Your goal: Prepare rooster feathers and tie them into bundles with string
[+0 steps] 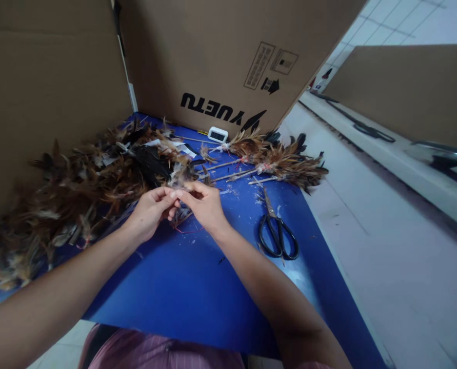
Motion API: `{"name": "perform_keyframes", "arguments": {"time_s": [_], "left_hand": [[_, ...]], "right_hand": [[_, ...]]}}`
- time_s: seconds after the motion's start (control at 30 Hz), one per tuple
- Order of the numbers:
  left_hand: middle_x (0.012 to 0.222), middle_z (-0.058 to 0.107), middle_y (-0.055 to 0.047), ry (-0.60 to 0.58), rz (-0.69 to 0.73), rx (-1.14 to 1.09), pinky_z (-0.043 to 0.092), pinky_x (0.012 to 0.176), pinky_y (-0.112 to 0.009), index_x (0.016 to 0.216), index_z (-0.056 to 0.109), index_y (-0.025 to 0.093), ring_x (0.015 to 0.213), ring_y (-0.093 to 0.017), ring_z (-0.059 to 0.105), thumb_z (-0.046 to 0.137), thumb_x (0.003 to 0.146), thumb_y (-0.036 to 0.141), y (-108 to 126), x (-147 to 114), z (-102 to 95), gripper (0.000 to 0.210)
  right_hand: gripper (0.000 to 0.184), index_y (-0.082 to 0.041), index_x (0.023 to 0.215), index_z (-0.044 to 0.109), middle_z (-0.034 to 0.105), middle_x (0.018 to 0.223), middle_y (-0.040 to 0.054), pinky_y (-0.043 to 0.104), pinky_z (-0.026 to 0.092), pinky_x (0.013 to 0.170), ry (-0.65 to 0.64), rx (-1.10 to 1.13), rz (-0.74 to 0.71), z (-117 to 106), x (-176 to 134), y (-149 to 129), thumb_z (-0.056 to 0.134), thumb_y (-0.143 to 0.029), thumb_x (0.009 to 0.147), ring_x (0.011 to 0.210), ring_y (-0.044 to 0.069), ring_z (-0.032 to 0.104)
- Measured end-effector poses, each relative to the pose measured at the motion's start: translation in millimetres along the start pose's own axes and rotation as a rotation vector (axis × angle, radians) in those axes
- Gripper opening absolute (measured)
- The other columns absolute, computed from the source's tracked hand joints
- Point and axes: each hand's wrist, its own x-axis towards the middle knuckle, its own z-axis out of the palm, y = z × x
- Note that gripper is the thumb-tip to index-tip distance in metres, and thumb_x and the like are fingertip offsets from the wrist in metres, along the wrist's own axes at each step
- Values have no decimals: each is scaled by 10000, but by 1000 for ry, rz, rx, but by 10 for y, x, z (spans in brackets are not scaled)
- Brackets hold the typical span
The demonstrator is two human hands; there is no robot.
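Note:
My left hand (150, 211) and my right hand (205, 206) meet over the blue tabletop (166, 287). Both are closed, thumbs and fingertips pinched together at the base of a small feather bundle (180, 173). Its fluffy pale and brown feathers stick up beyond my fingers; the exact grip point is hidden. A thin red string (187, 230) loops on the table just below my hands. To the left of them spreads a large heap of brown and black feathers (97, 179). Dark feathers (149, 164) lie right behind my left hand.
Several feather dusters (290, 166) with thin sticks lie at the table's right back edge. Black-handled scissors (277, 236) rest right of my right forearm. A small white digital timer (218, 135) stands by the cardboard wall (213, 56). Another cardboard panel (51, 92) rises on the left.

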Motion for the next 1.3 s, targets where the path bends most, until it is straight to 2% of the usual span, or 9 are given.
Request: {"name": "perform_keyframes", "arguments": {"time_s": [0.23,0.53,0.73,1.13,1.3], "left_hand": [[478,504,27,-118,-124,0,337,438,-178,660,598,141,423,-60,430,722,747,382,-37,-45,35,284],[660,595,3,-198,-186,33,351,446,-209,714,595,138,458,-56,459,740,723,380,-103,-165,164,282],[651,576,4,-267,-225,51,357,436,-191,708,560,126,469,-51,468,738,714,407,-171,-216,231,333],[622,530,22,-327,-199,159,321,401,-163,777,517,146,462,-50,451,644,802,441,-233,-276,269,322],[602,529,24,-352,-141,215,346,414,-169,782,516,152,469,-62,466,618,818,458,-211,-285,254,325]], "right_hand": [[172,-176,629,601,571,617,-34,240,427,612,13,45,54,-82,-109,-9,685,-293,725,604,102,512],[115,-196,729,658,631,720,-1,281,454,703,74,-57,72,-247,-394,74,671,-308,747,704,142,567],[142,-181,745,667,643,742,9,278,456,711,107,-72,85,-304,-577,125,670,-323,755,716,145,571],[138,-185,754,659,641,757,8,283,461,757,126,-79,63,-340,-736,84,661,-321,774,742,148,579],[184,-186,747,606,622,720,-11,258,463,696,108,3,69,-354,-721,92,657,-360,782,691,129,569]]}}
